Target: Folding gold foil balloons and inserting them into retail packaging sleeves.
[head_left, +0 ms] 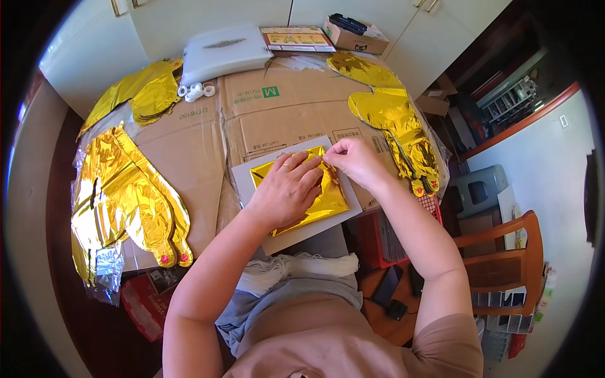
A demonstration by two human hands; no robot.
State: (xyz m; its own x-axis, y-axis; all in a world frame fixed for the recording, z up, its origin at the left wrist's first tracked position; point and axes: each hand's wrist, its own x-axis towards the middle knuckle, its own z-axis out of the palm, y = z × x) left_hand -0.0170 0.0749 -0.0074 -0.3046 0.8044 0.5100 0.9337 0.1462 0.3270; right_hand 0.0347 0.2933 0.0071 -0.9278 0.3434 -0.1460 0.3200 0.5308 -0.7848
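A gold foil balloon (331,200), flat and folded into a rough square, lies on a pale grey board (352,196) at the table's front edge. My left hand (287,192), with a ring on one finger, rests flat across it, fingers stretched out. At the far right corner of the foil, my right hand (354,160) is closed in a pinch, thumb and forefinger together on its edge. How much foil sits between those fingertips is hard to see.
Flat gold foil balloons (126,195) lie at left; others (142,94) sit far left and right (397,120). Cardboard (277,113) covers the table. At the back stand a translucent case (227,50), white rings (196,92) and a box (356,38). White string (302,268) lies across my lap.
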